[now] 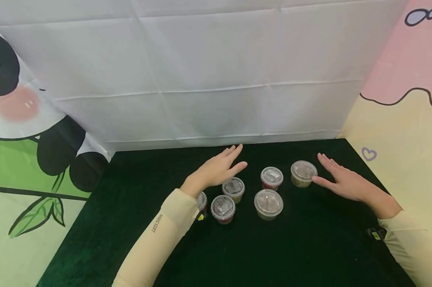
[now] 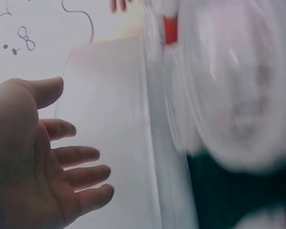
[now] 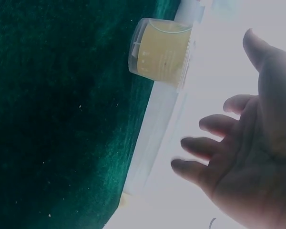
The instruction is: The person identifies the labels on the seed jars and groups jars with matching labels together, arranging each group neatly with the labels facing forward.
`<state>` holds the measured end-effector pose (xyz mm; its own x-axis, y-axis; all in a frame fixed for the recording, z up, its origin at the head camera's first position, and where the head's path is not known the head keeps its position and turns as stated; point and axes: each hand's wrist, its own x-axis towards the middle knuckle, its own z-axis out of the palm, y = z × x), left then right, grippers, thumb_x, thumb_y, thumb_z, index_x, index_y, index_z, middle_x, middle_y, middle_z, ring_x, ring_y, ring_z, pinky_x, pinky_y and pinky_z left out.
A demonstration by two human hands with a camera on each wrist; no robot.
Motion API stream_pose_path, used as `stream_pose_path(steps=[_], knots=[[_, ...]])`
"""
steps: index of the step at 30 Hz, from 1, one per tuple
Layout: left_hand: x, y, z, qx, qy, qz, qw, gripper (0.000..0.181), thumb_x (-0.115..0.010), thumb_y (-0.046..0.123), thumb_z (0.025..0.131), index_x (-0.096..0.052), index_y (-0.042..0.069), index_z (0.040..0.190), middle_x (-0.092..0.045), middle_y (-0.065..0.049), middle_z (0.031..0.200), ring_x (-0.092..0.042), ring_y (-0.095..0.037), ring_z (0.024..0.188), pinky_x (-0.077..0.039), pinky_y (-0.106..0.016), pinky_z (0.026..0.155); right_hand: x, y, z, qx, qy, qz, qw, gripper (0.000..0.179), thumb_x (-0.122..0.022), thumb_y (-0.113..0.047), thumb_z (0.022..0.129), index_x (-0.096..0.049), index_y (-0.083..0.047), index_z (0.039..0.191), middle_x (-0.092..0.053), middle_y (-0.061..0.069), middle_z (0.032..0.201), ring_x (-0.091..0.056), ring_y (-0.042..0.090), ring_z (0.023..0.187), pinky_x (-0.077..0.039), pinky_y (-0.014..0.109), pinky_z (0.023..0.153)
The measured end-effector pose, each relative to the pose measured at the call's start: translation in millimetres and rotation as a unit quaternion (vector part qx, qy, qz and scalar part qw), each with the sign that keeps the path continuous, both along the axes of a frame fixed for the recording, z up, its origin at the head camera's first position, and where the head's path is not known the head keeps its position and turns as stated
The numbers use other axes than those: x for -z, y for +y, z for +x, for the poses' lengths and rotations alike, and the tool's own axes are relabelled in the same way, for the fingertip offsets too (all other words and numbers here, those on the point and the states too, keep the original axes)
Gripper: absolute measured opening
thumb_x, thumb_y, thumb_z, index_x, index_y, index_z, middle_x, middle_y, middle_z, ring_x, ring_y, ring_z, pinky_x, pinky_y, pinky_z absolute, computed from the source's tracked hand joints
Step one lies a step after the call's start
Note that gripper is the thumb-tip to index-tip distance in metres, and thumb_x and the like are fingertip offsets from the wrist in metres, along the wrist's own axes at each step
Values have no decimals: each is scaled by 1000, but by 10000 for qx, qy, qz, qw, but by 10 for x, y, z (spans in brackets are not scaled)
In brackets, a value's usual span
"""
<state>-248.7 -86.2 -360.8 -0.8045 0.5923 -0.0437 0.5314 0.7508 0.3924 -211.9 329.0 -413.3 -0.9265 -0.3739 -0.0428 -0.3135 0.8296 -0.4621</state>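
In the head view my left hand (image 1: 216, 167) is held out over the table with its fingers straight and nothing in them. Just below it stand a small lidded tub (image 1: 233, 189) with mixed contents and a tub with reddish contents (image 1: 223, 209); another tub (image 1: 202, 201) is partly hidden by the sleeve. My right hand (image 1: 341, 181), fingers extended, hovers beside a tub with yellowish contents (image 1: 303, 174), its thumb right at the rim in this view. Between the hands are a small reddish tub (image 1: 271, 178) and a wider pale one (image 1: 268, 204). Both palms look bare in the wrist views.
A dark green cloth (image 1: 309, 247) covers the table. Behind it hangs a creased white sheet (image 1: 216, 115). Printed cartoon panels stand left (image 1: 29, 223) and right (image 1: 402, 131) along the table's sides.
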Motion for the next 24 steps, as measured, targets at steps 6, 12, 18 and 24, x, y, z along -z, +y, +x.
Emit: stream_pose_path(steps=[6,12,18,24], knots=[[-53,304,25,589,-396,393,9967,72,-42,55,106,-18,19,164,-24,-3,166,-24,-20,152,-24,-42,121,-6,-27,-15,-13,-153,-280,9995,85,-53,-44,105,-1,-9,163,-12,29,164,-25,57,142,-26,71,109],[-67,624,57,1108,-362,506,9919,66,-52,46,105,-33,14,159,-39,-6,159,-43,-18,140,-35,-35,115,35,-17,-1,-75,-246,-926,9954,73,-48,-34,109,-9,-3,162,-21,31,161,-31,55,140,-31,69,107],[-10,886,26,1167,-661,779,9879,62,-56,39,104,-36,14,157,-41,-6,157,-48,-19,135,-41,-34,111,68,-9,-70,123,-551,-1856,9810,61,-43,-27,111,-21,4,158,-35,32,154,-46,51,132,-53,49,96],[68,1161,-9,1068,-1225,1234,9790,63,-61,32,103,-37,10,156,-45,-12,151,-59,-20,122,-52,-22,89,94,-8,-112,521,-1445,-3008,9412,65,-40,-34,111,-17,3,159,-24,32,159,-54,34,128,-58,37,88]])
